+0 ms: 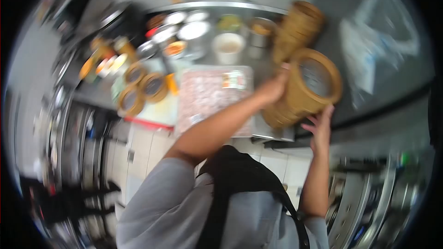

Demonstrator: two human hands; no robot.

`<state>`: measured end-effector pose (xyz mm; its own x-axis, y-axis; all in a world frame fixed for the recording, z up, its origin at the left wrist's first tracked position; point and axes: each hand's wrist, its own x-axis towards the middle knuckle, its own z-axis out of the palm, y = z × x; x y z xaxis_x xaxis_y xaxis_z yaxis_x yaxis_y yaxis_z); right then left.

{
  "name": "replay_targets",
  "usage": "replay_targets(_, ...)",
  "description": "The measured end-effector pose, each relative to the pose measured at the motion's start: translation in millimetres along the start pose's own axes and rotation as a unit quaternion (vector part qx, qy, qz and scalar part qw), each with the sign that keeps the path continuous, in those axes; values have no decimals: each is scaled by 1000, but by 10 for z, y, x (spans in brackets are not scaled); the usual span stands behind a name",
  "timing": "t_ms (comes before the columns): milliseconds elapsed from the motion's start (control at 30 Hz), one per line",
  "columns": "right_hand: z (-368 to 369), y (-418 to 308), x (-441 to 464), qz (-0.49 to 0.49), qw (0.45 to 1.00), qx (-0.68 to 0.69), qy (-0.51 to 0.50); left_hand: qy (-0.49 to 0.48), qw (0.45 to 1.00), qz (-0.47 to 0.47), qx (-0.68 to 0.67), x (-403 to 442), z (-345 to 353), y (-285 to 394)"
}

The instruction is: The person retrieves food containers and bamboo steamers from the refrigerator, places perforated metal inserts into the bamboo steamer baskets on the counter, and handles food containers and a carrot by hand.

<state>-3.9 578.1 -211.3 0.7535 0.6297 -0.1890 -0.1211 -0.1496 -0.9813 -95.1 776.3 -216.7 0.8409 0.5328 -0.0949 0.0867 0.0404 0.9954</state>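
A stack of round bamboo steamers point(295, 97) leans at the right end of the counter, its open top basket lined with something pale. My left hand point(275, 84) is closed around the stack's upper left side, its fingertips hidden behind it. Against the lower right side rests my right hand point(320, 122), with its fingers apart. Just behind stands another stack of bamboo steamers point(299, 27). A large flat pack of pinkish meat point(207, 92) with a label lies left of my left hand.
Three small steamers point(154, 87) sit on a white board point(159, 113) at the left, beside an orange-handled knife point(171, 84). Bowls and tins point(229, 48) line the back. A plastic bag point(369, 41) lies right. Another person point(74, 203) stands far lower left.
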Motion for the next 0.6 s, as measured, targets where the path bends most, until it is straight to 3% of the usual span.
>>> replay_targets(67, -18, 287, 26, -61, 993, -100, 7, 45, 996, -70, 12, -320, -10, 256)
replay_targets(100, 78, 356, -11, -136, 982, -131, 28, 74, 996, -47, -11, -323, 7, 113)
replay_targets(133, 15, 640, 91, -277, 934, -226, 28, 94, 995, -22, -33, -273, 50, -115)
replay_targets(233, 118, 765, -156, -269, 944, -189, 40, 176, 981, 38, -70, -287, 179, -583)
replay_targets(300, 99, 802, -364, -274, 944, -173, 60, 292, 950, 96, -49, -439, 192, -633)
replay_targets(367, 84, 923, -495, -283, 952, -118, 4, 285, 955, 78, 7, -895, 63, -373)
replay_targets(433, 162, 984, -600, -286, 943, -122, -116, 268, 960, 51, 60, -1321, -62, -338)
replay_targets(533, 509, 855, -749, -306, 908, -156, -240, 253, 949, 111, -148, -1785, -252, -608)
replay_targets(600, 780, 803, -815, -304, 890, -164, -298, 296, 935, 113, -160, -2093, -412, -595)
